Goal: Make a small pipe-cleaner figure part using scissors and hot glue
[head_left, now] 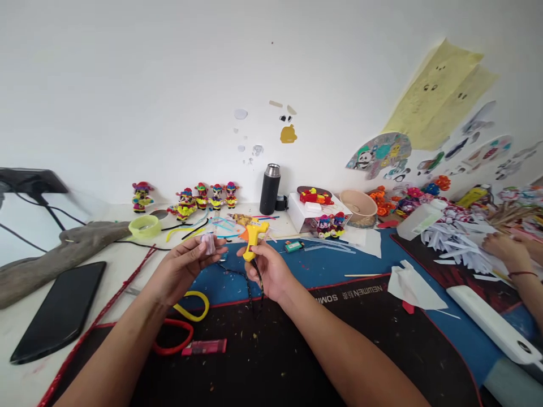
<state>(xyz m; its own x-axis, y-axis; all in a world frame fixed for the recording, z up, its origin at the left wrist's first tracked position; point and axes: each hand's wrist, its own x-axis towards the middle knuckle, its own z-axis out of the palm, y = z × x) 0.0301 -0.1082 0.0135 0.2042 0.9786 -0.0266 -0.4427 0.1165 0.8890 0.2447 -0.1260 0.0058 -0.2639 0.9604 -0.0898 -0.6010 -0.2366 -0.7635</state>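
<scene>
My left hand [180, 265], at the middle of the desk, pinches a small pale pinkish-white piece [208, 243] between thumb and fingers; its exact kind is not clear. Just to the right, my right hand [274, 271] is closed around the handle of a yellow hot glue gun [255, 233]. The gun's nozzle points left, above and beyond the pale piece, and the two do not touch. A dark cord hangs from the gun's grip. Below my left hand lie a yellow handle loop [204, 308] and a red handle loop [189, 339], apparently of scissors. Near them rests a reddish-pink small case [204, 347].
Several small colourful dolls [216, 196] stand along the wall, beside a black bottle [270, 189]. Left are a yellow-green bowl [145, 227], a driftwood piece [63, 251] and a black phone-like slab [61, 311]. At right, another person's hand [507, 251] touches white paper strips [458, 240].
</scene>
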